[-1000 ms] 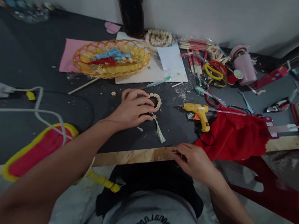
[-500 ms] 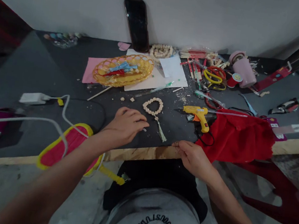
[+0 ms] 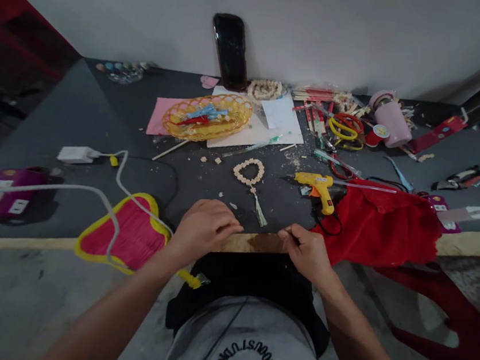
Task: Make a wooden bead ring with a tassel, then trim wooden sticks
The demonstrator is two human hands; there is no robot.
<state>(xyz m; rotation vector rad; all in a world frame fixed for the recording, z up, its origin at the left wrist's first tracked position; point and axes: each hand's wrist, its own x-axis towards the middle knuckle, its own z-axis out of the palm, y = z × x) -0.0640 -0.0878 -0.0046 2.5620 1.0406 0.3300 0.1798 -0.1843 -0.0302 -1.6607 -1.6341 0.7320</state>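
Near the front edge of the table, my left hand point(image 3: 209, 228) is closed with its fingertips pressed together. Facing it, my right hand point(image 3: 306, 251) pinches at the wooden edge strip. Anything between either set of fingers is too small to make out. Just beyond the gap between them lies a loop of pale beads point(image 3: 248, 171), with a light green tassel point(image 3: 259, 210) hanging toward me. A yellow hot glue gun point(image 3: 315, 187) rests on its side to the right, nozzle pointing left. Small clear scraps point(image 3: 232, 206) lie near my left hand.
A yellow woven basket point(image 3: 206, 135) sits on pink and white sheets. Red cloth point(image 3: 384, 228) drapes over the front edge at right. A white cable crosses a pink-and-yellow fan-shaped piece point(image 3: 133, 237) at left. Scissors point(image 3: 343, 128), a pink bottle point(image 3: 393, 121) and a leaning phone point(image 3: 231, 52) stand farther back.
My left hand has drawn back from beside the bead loop to the table's front edge, its fingers now closed. My right hand stays nearly in place. The view has shifted slightly.
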